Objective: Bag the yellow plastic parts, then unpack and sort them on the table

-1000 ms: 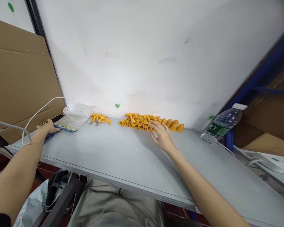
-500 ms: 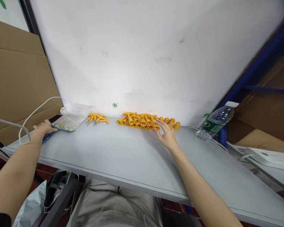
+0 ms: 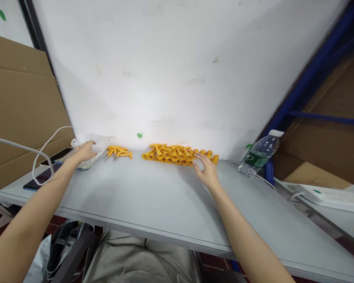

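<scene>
My left hand (image 3: 85, 152) is over a clear plastic bag (image 3: 99, 142) at the back left, its fingers apart. Whether it touches the bag I cannot tell. Right of the bag lie several yellow T-handled corkscrews (image 3: 117, 150) with bare metal spirals. A stacked pile of yellow T-handled pieces with flared, cone-shaped bodies (image 3: 166, 153) lies along the wall, open ends toward me. At the pile's right end is my right hand (image 3: 207, 173), fingers extended and spread, grasping nothing visible. Just beyond its fingertips stand several yellow sleeves (image 3: 214, 158), partly hidden behind the hand.
Two phones, one dark blue (image 3: 37, 183) and one with a pale edge (image 3: 55, 156), lie at the left. A white cable (image 3: 34, 171) loops above them. A water bottle (image 3: 261, 152) leans at the right. Cardboard (image 3: 20, 102) stands at the left, a white board (image 3: 165, 78) behind.
My left hand has left the dark phone, now lying on the table, and moved right over the plastic bag. My right hand stays by the pile. The view has shifted slightly.
</scene>
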`<act>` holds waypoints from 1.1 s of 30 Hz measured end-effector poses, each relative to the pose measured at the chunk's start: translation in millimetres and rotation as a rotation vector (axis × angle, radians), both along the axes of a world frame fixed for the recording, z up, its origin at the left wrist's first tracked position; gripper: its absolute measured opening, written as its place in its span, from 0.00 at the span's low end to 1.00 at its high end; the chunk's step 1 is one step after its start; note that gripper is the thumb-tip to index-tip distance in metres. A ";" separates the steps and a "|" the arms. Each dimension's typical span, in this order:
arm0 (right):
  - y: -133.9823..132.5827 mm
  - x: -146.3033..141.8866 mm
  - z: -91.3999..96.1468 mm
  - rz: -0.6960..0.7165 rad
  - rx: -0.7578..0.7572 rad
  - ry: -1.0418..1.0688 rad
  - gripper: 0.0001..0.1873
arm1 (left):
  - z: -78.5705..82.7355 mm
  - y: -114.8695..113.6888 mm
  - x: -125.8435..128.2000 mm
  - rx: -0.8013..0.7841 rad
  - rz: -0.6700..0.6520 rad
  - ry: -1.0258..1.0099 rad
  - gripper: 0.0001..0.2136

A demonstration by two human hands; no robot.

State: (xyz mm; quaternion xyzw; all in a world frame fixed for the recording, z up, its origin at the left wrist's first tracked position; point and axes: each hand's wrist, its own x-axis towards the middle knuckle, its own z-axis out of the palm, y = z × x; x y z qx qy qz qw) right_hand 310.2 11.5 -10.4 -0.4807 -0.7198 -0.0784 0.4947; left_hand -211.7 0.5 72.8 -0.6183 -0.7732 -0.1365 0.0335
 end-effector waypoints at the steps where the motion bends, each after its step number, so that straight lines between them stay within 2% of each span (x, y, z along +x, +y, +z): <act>1: 0.1 0.3 -0.4 0.001 -0.002 0.000 0.20 | -6.2 7.4 15.4 0.002 -0.070 -0.015 0.24; 3: 0.4 1.0 -1.1 0.004 -0.003 0.000 0.20 | -20.5 22.2 45.2 -0.006 -0.223 -0.052 0.22; 5: 0.7 1.9 -2.0 0.005 -0.004 -0.002 0.20 | -35.2 36.2 70.7 -0.016 -0.316 -0.058 0.20; 8: 1.1 3.3 -3.5 0.004 -0.007 -0.012 0.20 | -53.9 53.4 97.6 -0.008 -0.360 -0.079 0.20; 14: 1.0 5.2 -3.9 -0.032 -0.011 0.004 0.19 | -74.2 71.8 123.4 -0.056 -0.313 -0.038 0.21; 18: 2.5 9.2 -5.3 -0.078 -0.011 0.053 0.19 | -78.4 76.8 132.0 -0.017 -0.237 0.012 0.20; 21: 6.4 16.2 -10.1 -0.124 -0.031 0.114 0.18 | -79.2 79.4 134.3 0.036 -0.229 -0.037 0.20; 26: 18.8 33.4 -23.0 -0.237 -0.137 0.323 0.16 | -74.1 83.4 134.4 0.300 -0.115 -0.357 0.21; 30: 32.3 48.8 -29.4 -0.348 -0.309 0.474 0.20 | -60.8 85.1 136.1 0.571 -0.023 -0.785 0.17; 33: 41.3 57.3 -29.6 -0.372 -0.454 0.468 0.23 | -47.7 84.2 140.5 0.697 0.071 -1.125 0.17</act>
